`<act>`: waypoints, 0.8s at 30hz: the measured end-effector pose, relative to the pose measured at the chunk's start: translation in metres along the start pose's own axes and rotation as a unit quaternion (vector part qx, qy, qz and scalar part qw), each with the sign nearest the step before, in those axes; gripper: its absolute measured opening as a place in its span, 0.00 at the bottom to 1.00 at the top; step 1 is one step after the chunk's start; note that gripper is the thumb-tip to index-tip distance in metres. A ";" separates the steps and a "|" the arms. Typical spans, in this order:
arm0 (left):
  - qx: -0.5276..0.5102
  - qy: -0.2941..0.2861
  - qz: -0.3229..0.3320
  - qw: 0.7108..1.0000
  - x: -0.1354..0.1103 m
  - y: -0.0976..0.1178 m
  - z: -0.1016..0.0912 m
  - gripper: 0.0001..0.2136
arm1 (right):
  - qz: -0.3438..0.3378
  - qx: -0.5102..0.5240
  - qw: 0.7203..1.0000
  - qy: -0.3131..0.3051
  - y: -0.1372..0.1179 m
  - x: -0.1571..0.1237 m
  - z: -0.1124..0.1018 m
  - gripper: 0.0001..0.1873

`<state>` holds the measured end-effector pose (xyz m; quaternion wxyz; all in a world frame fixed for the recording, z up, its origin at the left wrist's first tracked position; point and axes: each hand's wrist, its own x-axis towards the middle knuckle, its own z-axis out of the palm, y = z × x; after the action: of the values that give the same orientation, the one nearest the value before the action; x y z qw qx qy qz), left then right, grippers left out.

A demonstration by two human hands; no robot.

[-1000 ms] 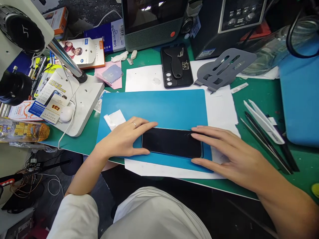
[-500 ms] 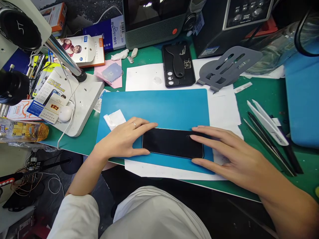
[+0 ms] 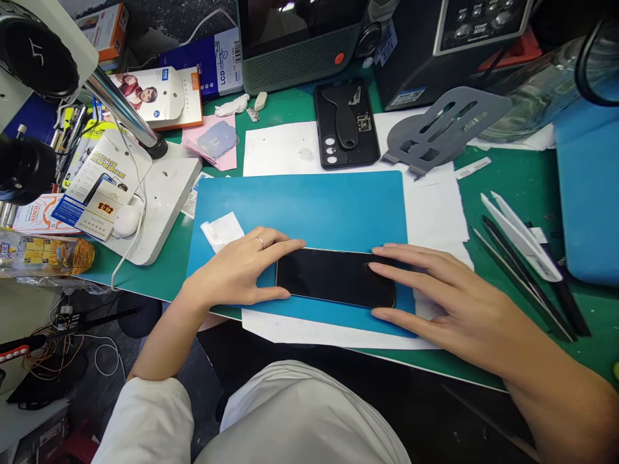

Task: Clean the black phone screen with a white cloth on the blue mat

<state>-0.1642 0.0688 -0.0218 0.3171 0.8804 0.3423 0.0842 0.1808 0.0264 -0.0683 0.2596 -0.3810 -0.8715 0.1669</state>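
Observation:
A black smartphone (image 3: 333,277) lies face up and crosswise, its screen dark, on a blue mat (image 3: 309,206). At its left end my left hand (image 3: 244,267), with a ring on one finger, holds it by the long edges between thumb and fingers. My right hand (image 3: 440,290) grips the other end, its thumb at the near edge, one finger at the far edge and another resting on the screen. A crumpled white wipe (image 3: 223,232) lies on the mat just beyond my left hand.
Beyond the mat are a black phone case (image 3: 347,125) and a grey slotted stand (image 3: 445,132). Tweezers (image 3: 525,270) lie at the right, near a blue pad (image 3: 590,200). A white stand base (image 3: 162,206) with a metal post is at the left. White paper (image 3: 435,206) sticks out under the mat.

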 end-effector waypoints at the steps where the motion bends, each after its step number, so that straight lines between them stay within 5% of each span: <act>1: 0.000 -0.001 -0.001 1.000 0.000 0.000 0.000 0.33 | -0.001 0.003 1.000 0.003 0.000 0.000 0.000 0.37; 24: -0.019 0.026 -0.018 0.999 0.002 0.001 0.003 0.46 | -0.031 -0.023 0.999 -0.002 -0.002 0.001 -0.002 0.44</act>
<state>-0.1613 0.0679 -0.0236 0.3261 0.8656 0.3644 0.1075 0.1799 0.0265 -0.0656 0.2543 -0.3591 -0.8871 0.1397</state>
